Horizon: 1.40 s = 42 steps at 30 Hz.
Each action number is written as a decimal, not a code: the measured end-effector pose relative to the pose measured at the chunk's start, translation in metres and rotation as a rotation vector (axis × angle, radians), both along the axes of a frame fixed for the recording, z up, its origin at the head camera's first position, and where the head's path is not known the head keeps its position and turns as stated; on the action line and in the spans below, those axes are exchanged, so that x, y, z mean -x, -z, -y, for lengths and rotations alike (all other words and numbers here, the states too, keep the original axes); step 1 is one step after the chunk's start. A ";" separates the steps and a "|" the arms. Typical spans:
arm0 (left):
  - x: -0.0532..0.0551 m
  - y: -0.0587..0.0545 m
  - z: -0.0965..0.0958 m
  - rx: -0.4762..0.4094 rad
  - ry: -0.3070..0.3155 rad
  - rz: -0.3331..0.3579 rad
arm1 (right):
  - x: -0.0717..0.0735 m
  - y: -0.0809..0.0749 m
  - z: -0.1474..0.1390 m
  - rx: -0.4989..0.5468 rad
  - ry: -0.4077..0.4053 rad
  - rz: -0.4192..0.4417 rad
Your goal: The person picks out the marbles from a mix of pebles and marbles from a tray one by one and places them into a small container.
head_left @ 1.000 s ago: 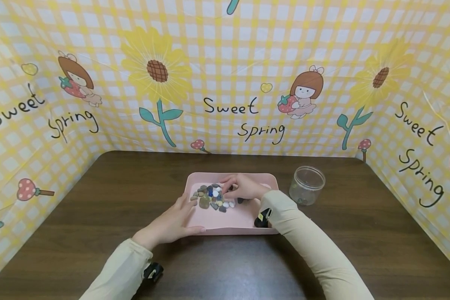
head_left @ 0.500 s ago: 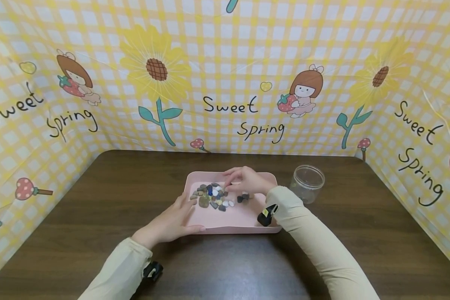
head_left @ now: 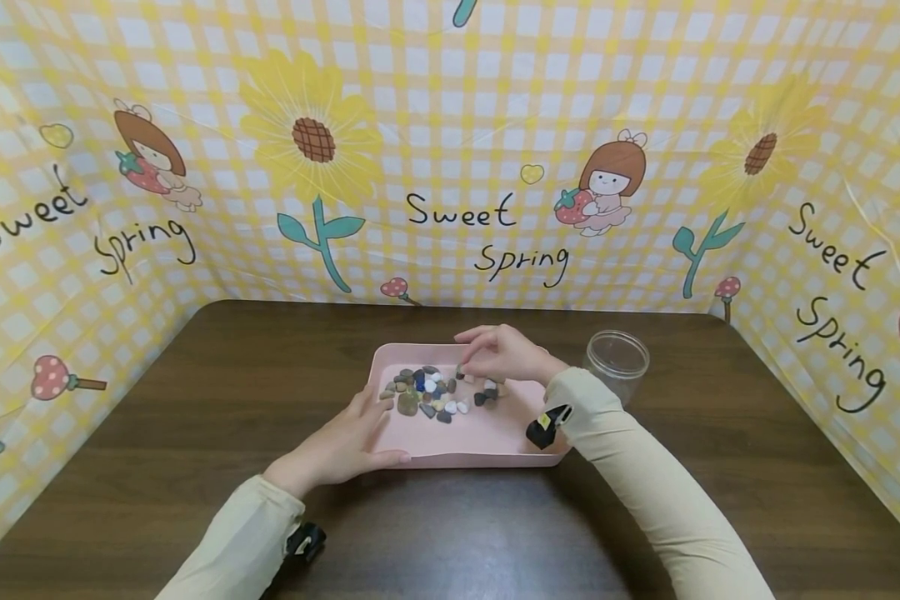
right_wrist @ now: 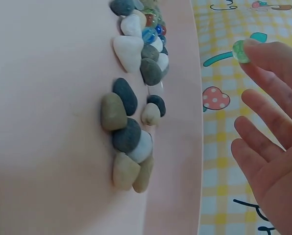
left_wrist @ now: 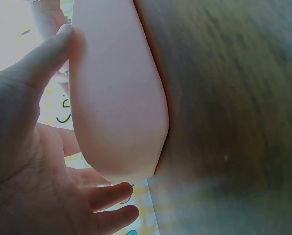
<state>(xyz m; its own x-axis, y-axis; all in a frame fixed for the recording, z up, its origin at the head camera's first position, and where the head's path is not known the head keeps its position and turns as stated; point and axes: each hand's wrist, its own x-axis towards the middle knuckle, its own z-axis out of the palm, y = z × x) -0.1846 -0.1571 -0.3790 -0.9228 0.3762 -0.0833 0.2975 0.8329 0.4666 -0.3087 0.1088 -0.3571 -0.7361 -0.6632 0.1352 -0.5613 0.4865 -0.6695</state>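
My right hand (head_left: 504, 354) is raised over the back part of the pink tray (head_left: 450, 442), pinching a clear green glass marble (right_wrist: 240, 52) between thumb and index finger; its other fingers are spread. Below and to its left lies a pile of stones and marbles (head_left: 429, 385), with grey, white and blue pieces. A smaller cluster of dark, white and tan pebbles (right_wrist: 126, 137) lies apart on the tray's right side. At the tray's front left corner, my left hand (head_left: 348, 437) touches the tray, thumb on the front rim (left_wrist: 71, 54) and loosely extended fingers along the left side.
A clear round jar (head_left: 617, 357) stands open on the brown table (head_left: 217, 383) to the right of the tray, partly behind the right sleeve (head_left: 630, 467). A yellow checked cloth (head_left: 450, 125) with printed flowers encloses the table's back and sides.
My right hand has lifted from the pile and shifted right with the green marble, uncovering the small pebble cluster. The left hand has kept its place on the tray.
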 end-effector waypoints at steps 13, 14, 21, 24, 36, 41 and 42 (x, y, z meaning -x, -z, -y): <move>-0.001 0.000 0.000 -0.003 -0.010 0.003 | -0.002 -0.010 -0.020 0.036 0.053 0.033; -0.001 0.000 0.000 -0.002 -0.010 0.002 | -0.003 -0.011 -0.021 0.039 0.055 0.034; -0.001 0.001 0.000 -0.011 -0.002 -0.010 | -0.006 -0.014 -0.035 0.080 0.055 0.038; -0.002 0.000 0.000 -0.012 -0.002 -0.012 | -0.007 -0.016 -0.041 0.098 0.053 0.035; -0.003 -0.003 -0.001 0.005 0.002 -0.015 | -0.017 -0.022 -0.064 0.139 0.118 0.040; -0.002 -0.003 -0.001 0.008 0.007 -0.026 | -0.020 -0.024 -0.076 0.141 0.171 0.036; -0.002 -0.002 -0.001 0.008 0.009 -0.028 | -0.020 -0.025 -0.078 0.142 0.180 0.033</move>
<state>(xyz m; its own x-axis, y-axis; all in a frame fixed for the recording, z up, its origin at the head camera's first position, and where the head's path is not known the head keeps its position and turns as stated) -0.1827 -0.1559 -0.3766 -0.9215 0.3835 -0.0606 0.3174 0.8340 0.4513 -0.2885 0.1872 -0.3322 -0.8463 -0.4969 0.1918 -0.4509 0.4767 -0.7546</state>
